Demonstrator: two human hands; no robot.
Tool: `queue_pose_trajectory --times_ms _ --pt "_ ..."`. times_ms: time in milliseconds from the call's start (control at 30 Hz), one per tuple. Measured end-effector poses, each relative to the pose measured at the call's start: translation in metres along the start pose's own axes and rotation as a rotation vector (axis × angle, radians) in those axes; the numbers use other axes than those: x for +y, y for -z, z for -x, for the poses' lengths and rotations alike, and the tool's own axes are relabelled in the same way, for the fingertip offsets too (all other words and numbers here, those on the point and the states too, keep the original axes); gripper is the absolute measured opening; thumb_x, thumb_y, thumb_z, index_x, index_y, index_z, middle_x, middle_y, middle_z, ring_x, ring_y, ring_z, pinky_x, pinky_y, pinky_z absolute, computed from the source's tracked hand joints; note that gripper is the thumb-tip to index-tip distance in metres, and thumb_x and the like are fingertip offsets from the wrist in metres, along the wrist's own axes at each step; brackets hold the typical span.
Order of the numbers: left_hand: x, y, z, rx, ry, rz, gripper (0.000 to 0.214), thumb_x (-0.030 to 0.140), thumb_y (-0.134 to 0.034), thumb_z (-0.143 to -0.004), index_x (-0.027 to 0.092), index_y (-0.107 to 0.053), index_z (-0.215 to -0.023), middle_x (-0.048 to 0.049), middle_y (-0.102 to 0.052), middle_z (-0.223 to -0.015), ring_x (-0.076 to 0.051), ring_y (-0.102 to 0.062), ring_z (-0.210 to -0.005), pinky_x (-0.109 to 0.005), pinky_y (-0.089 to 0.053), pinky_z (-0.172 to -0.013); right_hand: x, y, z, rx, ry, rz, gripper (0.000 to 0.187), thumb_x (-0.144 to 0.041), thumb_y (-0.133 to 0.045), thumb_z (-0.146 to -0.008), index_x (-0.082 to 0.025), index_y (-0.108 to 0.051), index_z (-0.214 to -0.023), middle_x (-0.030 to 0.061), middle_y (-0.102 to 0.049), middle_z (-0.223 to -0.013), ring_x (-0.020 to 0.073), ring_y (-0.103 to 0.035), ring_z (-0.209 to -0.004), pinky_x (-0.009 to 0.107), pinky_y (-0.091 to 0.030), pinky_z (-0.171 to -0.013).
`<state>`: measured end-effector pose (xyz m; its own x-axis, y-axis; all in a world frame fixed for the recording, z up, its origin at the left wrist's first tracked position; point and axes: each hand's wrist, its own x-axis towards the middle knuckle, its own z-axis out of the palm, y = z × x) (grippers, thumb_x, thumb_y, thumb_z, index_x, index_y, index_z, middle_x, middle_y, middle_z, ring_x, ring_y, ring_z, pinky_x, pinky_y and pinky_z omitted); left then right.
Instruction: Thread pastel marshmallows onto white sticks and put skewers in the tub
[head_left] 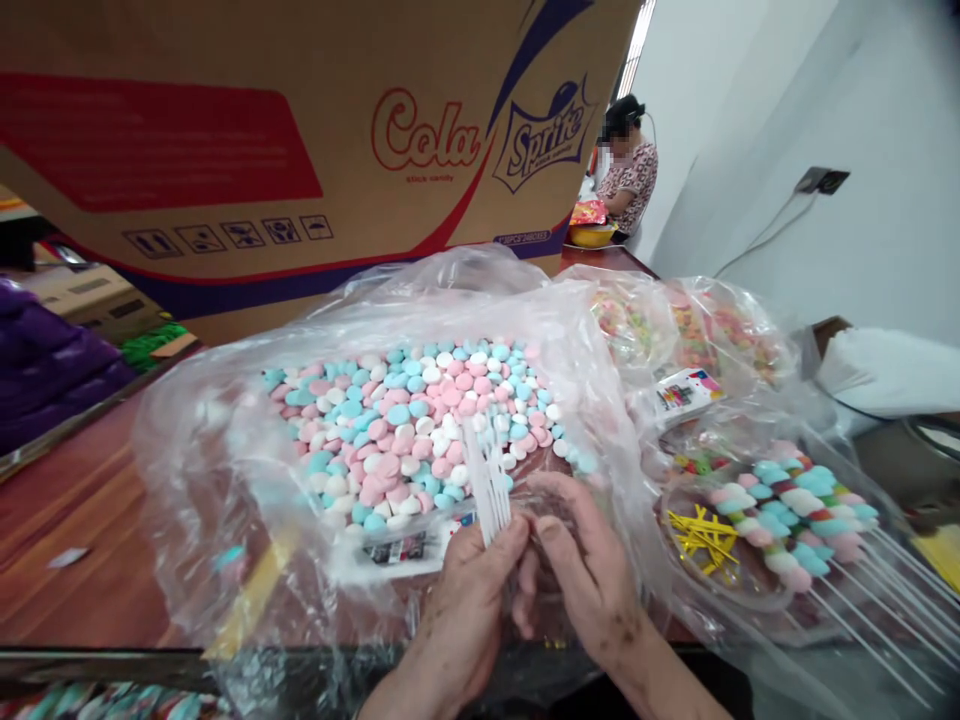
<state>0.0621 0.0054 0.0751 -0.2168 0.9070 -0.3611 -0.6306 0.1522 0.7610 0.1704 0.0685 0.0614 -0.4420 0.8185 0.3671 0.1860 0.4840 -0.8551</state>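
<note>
A small bundle of thin white plastic sticks (491, 475) stands up from my left hand (476, 600), which is closed around their lower ends. Beside it is my right hand (589, 580), its fingers curled and their tips meeting the left hand's fingers near the thumb; anything pinched there is hidden. Just beyond both hands, a heap of pink, blue and white round candies (405, 420) lies in a large opened clear plastic bag (217, 400). The tops of the sticks overlap the near right part of the heap. A printed packet or label (405, 550) lies at the heap's near edge.
On the right, finished-looking candy skewers (802, 510) rest with yellow twist ties (705, 540) on clear plastic. Bags of colourful candy (682, 325) lie behind. A big cardboard box (300, 130) blocks the far side. Another person (634, 185) works at the back.
</note>
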Motion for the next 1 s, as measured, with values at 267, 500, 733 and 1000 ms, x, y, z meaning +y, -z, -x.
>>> queue_pose_trajectory --times_ms 267,500,733,1000 --pt "-0.017 0.010 0.005 -0.071 0.099 -0.137 0.043 0.055 -0.071 -0.077 0.017 -0.055 -0.065 0.0066 -0.046 -0.046 -0.003 -0.026 -0.033 -0.015 -0.020 -0.033 0.001 0.005 -0.015 -0.176 -0.338 -0.368 0.022 -0.036 -0.056 -0.089 -0.017 -0.059 -0.079 -0.0033 -0.053 -0.069 0.0105 -0.046 -0.062 0.022 -0.037 -0.057" --pt "-0.015 0.016 0.005 0.093 -0.029 -0.146 0.036 0.048 -0.070 -0.080 0.015 -0.065 -0.092 0.0092 -0.045 -0.042 -0.004 -0.024 -0.031 -0.016 -0.018 -0.032 0.000 0.006 -0.016 -0.185 -0.294 -0.316 0.020 -0.035 -0.053 -0.092 -0.018 -0.060 -0.083 -0.0013 -0.059 -0.076 0.0135 -0.054 -0.072 0.024 -0.044 -0.067" --pt "0.000 0.034 0.007 0.225 -0.146 -0.141 0.031 0.040 -0.074 -0.075 0.014 -0.070 -0.091 0.0083 -0.047 -0.045 -0.003 -0.026 -0.032 -0.016 -0.017 -0.034 0.015 0.050 -0.028 -0.238 -0.223 0.196 0.018 -0.029 -0.047 -0.094 -0.021 -0.062 -0.100 0.0014 -0.066 -0.089 0.0171 -0.060 -0.081 0.029 -0.046 -0.074" --pt "-0.014 0.038 0.006 0.250 -0.118 -0.130 0.034 0.041 -0.075 -0.072 0.013 -0.069 -0.089 0.0079 -0.048 -0.043 -0.004 -0.026 -0.031 -0.017 -0.016 -0.034 0.021 0.060 -0.017 -0.466 -0.116 0.901 0.026 -0.005 -0.042 -0.088 -0.017 -0.063 -0.096 0.0085 -0.067 -0.093 0.0201 -0.061 -0.086 0.028 -0.042 -0.073"
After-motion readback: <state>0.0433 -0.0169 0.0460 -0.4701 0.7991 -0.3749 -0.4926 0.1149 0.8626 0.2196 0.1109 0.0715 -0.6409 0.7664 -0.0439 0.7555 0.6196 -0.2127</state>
